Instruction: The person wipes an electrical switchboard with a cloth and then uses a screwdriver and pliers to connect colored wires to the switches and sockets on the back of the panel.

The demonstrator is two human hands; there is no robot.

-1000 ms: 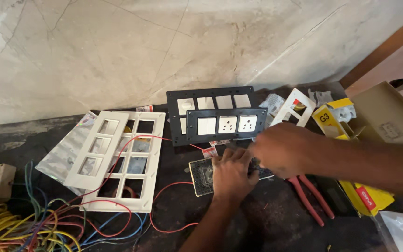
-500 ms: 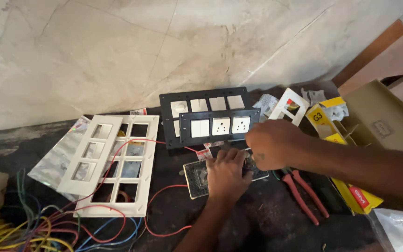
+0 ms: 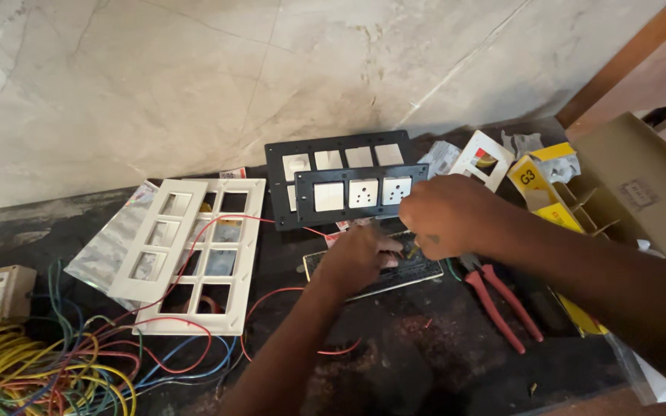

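Both hands work one flat black rectangular switch plate (image 3: 395, 270), left hand (image 3: 356, 258) pressing it flat, right hand (image 3: 445, 216) clenched at its 1 o'clock corner, probably fitting a module; alignment comes next

Your left hand (image 3: 360, 258) presses down on a small framed plate (image 3: 418, 271) lying on the dark counter (image 3: 441, 354), while your right hand (image 3: 445, 216) curls over its upper edge. Red-handled pliers (image 3: 502, 304) lie just beside it, and a white grid frame (image 3: 190, 250) rests to the left among coloured wires (image 3: 48, 370).
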